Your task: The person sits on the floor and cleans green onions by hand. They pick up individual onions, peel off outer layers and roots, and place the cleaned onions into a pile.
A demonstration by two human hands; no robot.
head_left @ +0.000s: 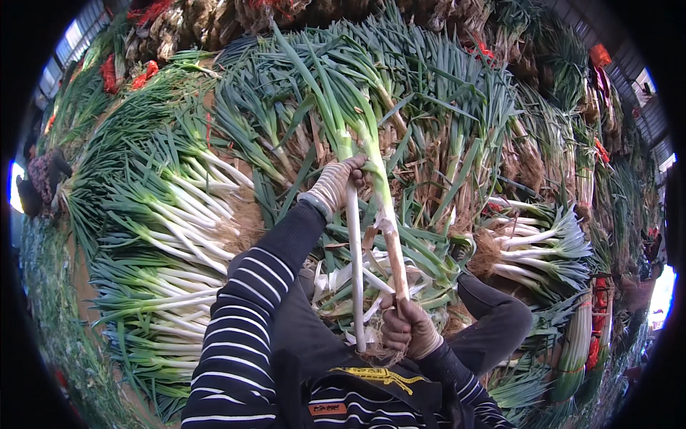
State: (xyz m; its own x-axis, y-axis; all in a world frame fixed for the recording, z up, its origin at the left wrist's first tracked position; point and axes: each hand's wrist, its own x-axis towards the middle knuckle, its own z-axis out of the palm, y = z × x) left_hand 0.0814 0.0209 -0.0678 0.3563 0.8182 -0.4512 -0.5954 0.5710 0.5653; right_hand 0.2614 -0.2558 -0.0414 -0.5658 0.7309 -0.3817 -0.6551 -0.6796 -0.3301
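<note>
My left hand, in a striped knit glove with bare, soiled fingers, grips a green onion with a clean white shank near its green leaves. A second green onion leans beside it; its lower stalk is brown and partly covered in dry skin. My right hand, gloved alike, is closed around this second stalk just above the roots. The roots of both hang close together by the right hand. Peeled leaves and skins lie between my legs, under the stalks.
White-shanked green onions lie in rows at the left, roots inward. A smaller pile lies by my right knee. Unpeeled green onions are heaped in front. Tied bundles stand at the right. A person is at the far left.
</note>
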